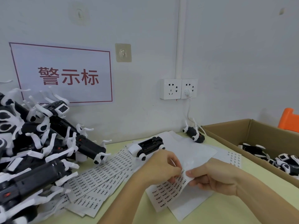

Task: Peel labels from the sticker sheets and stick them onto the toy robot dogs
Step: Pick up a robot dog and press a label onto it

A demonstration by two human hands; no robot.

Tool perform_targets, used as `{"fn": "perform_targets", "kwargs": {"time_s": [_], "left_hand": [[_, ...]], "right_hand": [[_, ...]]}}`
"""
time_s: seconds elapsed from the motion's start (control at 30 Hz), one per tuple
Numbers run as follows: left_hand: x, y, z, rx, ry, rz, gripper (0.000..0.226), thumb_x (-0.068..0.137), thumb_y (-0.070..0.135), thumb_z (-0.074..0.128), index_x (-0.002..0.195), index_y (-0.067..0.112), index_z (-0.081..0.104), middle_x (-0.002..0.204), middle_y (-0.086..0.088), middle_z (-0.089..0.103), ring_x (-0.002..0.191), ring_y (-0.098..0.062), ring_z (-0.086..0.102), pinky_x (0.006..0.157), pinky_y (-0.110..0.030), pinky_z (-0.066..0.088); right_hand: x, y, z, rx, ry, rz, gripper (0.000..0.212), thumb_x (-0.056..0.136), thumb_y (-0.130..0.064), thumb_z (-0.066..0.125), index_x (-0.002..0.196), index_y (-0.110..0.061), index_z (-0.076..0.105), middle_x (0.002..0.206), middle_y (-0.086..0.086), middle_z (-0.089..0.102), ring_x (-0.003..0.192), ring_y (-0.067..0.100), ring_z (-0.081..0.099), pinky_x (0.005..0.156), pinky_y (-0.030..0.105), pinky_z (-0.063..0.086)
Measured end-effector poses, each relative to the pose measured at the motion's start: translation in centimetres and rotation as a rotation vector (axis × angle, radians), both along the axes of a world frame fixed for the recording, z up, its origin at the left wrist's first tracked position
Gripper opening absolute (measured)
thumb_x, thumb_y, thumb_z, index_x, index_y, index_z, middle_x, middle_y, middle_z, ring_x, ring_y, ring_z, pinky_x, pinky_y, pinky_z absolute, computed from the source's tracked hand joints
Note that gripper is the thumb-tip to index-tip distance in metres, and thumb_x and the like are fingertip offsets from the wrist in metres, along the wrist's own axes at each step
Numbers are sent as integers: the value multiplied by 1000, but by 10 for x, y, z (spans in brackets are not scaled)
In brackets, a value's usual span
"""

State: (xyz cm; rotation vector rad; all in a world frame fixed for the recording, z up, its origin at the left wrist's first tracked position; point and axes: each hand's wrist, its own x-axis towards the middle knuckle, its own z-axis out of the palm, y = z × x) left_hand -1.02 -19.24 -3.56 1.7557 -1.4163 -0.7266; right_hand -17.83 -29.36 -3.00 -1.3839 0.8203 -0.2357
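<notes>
Near the tabletop's front edge, the right hand (215,177) is pinching the upper corner of a partly used sticker sheet (169,191), holding it steady, while the left hand (163,167) is working curled fingertips at a label along the sheet's top row — whether one is already lifted is hard to tell. Peeling slowly from a corner, keeping the sheet taut, would serve best. The nearest toy robot dog (148,147) is lying belly-up just beyond the hands; the heap of dogs (40,143) at the left edge is getting cut off.
</notes>
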Motion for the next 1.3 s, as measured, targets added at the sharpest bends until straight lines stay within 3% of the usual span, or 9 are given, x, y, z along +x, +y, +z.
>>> {"fn": "perform_targets", "kwargs": {"time_s": [0.17,0.27,0.37,0.5,0.67,0.9,1.03,1.13,1.3], "left_hand": [[-3,0,7,8,-70,-32,7,84,14,73,89,9,72,87,-12,76,74,-20,74,83,-45,61],[-7,1,12,14,-120,-2,18,82,26,81,83,10,73,82,-11,77,81,-27,75,74,-40,63],[-10,1,16,-10,-187,57,20,82,28,81,78,9,76,76,-11,76,78,-28,74,54,-30,58],[-17,-1,15,-20,-291,115,18,86,19,74,83,2,78,81,-16,75,74,-30,73,72,-40,62],[-19,-6,7,6,-378,163,18,89,14,68,87,-3,74,86,-20,74,69,-27,66,69,-39,59],[-16,-6,3,39,-301,157,17,93,7,61,92,0,76,87,-18,75,75,-26,70,64,-31,58],[-18,-7,2,48,-356,158,19,89,4,57,86,-4,75,84,-21,74,71,-27,69,63,-38,58],[-21,-8,1,37,-433,165,17,90,11,61,85,-1,73,86,-18,71,67,-28,62,48,-28,46],[-26,-8,0,14,-493,188,24,91,27,66,93,4,70,92,-12,69,72,-24,60,46,-25,40]], "right_hand": [[4,0,-4,-11,-19,-33,27,84,3,71,110,8,68,102,24,73,66,21,70,55,23,51],[7,5,-3,-12,-46,-32,11,86,0,68,93,3,75,98,23,75,67,21,69,52,21,48],[12,11,-5,-16,-69,-50,22,84,0,65,70,-6,80,89,18,76,65,18,68,54,22,44],[17,18,-7,4,-114,-160,12,85,-5,64,77,-5,72,78,16,73,57,19,66,56,28,40],[19,22,-11,-110,-81,-202,9,85,-6,64,79,-3,70,77,15,74,59,20,68,57,29,41],[19,23,-11,-214,-15,-207,4,81,-5,66,77,-5,68,79,16,76,59,18,67,57,30,40],[19,24,-10,-265,9,-191,6,77,-3,66,71,-4,64,75,17,74,62,20,69,60,32,38],[20,23,-11,-294,19,-196,9,75,-3,65,67,-6,61,71,16,72,63,20,70,59,31,37],[21,20,-14,-341,55,-195,15,78,-9,66,64,-8,61,64,8,70,59,14,69,52,24,42]]}}
